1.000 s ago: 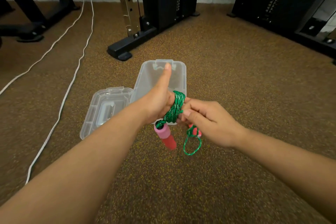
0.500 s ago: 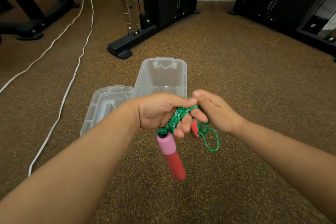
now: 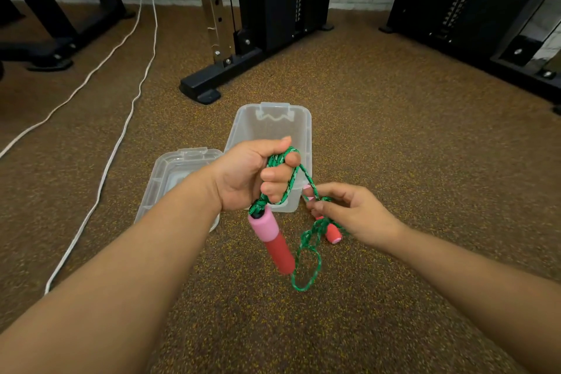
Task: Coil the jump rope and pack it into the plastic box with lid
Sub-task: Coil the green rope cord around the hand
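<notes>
second handle (image 3: 331, 232) half hidden behind right hand (image 3: 358, 215), box (image 3: 306, 130) front behind left hand (image 3: 246, 176)

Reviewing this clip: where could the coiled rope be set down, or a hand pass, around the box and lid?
Bare floor lies right of the plastic box, toward the black machine bases. Crowded: the lid lies just left of the box, with white cords further left. The left hand and right hand, holding the jump rope, cover the box's near end.
</notes>
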